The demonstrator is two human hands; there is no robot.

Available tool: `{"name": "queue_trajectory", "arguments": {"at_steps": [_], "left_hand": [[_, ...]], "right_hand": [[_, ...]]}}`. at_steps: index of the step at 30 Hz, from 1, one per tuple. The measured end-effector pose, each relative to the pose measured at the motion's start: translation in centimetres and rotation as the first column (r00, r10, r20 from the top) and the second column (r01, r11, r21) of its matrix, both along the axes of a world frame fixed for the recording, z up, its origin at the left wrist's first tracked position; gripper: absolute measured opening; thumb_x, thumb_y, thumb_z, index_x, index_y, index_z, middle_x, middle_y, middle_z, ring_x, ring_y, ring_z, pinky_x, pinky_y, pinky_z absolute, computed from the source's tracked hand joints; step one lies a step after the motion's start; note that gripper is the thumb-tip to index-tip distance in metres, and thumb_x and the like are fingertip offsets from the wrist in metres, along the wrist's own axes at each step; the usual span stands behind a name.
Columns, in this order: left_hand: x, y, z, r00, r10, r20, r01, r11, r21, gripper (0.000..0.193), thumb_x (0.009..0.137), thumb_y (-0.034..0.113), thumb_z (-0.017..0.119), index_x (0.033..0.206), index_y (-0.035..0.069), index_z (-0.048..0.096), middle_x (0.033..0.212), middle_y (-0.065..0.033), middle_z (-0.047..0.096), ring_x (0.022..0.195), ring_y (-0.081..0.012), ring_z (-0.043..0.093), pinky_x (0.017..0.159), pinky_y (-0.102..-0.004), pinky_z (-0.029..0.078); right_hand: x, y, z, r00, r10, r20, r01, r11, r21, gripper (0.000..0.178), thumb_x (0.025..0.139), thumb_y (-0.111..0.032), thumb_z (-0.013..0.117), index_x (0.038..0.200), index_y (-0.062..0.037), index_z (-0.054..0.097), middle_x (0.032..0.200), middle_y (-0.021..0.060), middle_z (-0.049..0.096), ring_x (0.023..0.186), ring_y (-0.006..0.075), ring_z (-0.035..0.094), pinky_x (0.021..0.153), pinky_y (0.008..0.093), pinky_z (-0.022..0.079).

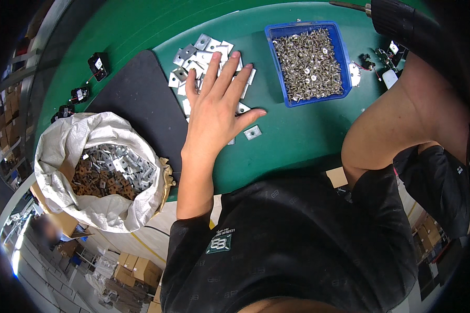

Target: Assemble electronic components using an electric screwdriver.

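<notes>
Left hand [213,107] splayed palm-down over metal plates [202,41]; right hand out of sight. Light, flat pressure should spread them best

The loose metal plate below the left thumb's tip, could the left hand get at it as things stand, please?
Probably yes: the metal plate lies uncovered on the green surface, close to the left hand, with nothing visible between.
</notes>
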State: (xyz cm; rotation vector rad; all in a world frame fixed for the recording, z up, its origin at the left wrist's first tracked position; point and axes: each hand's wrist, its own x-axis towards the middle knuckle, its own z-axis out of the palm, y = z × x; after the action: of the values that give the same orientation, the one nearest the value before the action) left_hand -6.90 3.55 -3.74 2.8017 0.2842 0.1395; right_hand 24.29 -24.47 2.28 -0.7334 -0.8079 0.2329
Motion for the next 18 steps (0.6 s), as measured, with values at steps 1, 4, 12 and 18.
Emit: {"name": "queue_trajectory", "arguments": {"at_steps": [1, 4, 12, 18], "left_hand": [[-0.2, 0.1, -0.1, 1.0, -0.002, -0.003, 0.002, 1.0, 0.007, 0.076, 0.068, 0.056, 0.078, 0.132, 0.018, 0.061, 0.15, -0.0082, 0.046, 0.144, -0.0318, 0.032, 0.113, -0.0594, 0.019], [-0.1, 0.0, 0.0, 1.0, -0.004, 0.012, 0.005, 1.0, -0.026, 0.075, 0.067, 0.053, 0.08, 0.132, 0.018, 0.062, 0.148, -0.0073, 0.048, 0.144, -0.0313, 0.033, 0.113, -0.0588, 0.02], [0.2, -0.1, 0.1, 0.996, 0.021, 0.083, -0.016, 0.998, -0.061, 0.077, 0.066, 0.055, 0.08, 0.131, 0.018, 0.062, 0.152, -0.0129, 0.04, 0.142, -0.0336, 0.034, 0.112, -0.0581, 0.021], [0.2, 0.2, -0.3, 0.998, 0.026, 0.056, -0.026, 1.0, -0.01, 0.078, 0.066, 0.056, 0.08, 0.131, 0.017, 0.062, 0.152, -0.0129, 0.04, 0.142, -0.0349, 0.034, 0.112, -0.0572, 0.022]], "right_hand": [[2.0, -3.0, -0.4, 1.0, 0.007, 0.001, -0.007, 1.0, 0.0, 0.016, 0.086, -0.021, 0.052, 0.09, -0.0063, 0.058, 0.092, 0.0048, 0.055, 0.079, 0.0176, 0.046, 0.079, 0.038, 0.036], [-0.2, 0.4, 0.1, 1.0, 0.009, 0.0, -0.009, 1.0, -0.002, 0.016, 0.086, -0.021, 0.052, 0.089, -0.0063, 0.058, 0.092, 0.0048, 0.055, 0.079, 0.0176, 0.046, 0.08, 0.0381, 0.036], [1.6, -1.2, -0.7, 1.0, 0.013, -0.001, -0.013, 1.0, -0.008, 0.016, 0.087, -0.021, 0.052, 0.089, -0.0062, 0.058, 0.093, 0.0048, 0.055, 0.08, 0.0177, 0.045, 0.08, 0.0382, 0.036], [0.7, -0.8, -0.4, 1.0, 0.012, -0.005, -0.012, 1.0, -0.01, 0.016, 0.087, -0.021, 0.052, 0.088, -0.0062, 0.058, 0.093, 0.0049, 0.055, 0.08, 0.0177, 0.045, 0.08, 0.0383, 0.036]]}}
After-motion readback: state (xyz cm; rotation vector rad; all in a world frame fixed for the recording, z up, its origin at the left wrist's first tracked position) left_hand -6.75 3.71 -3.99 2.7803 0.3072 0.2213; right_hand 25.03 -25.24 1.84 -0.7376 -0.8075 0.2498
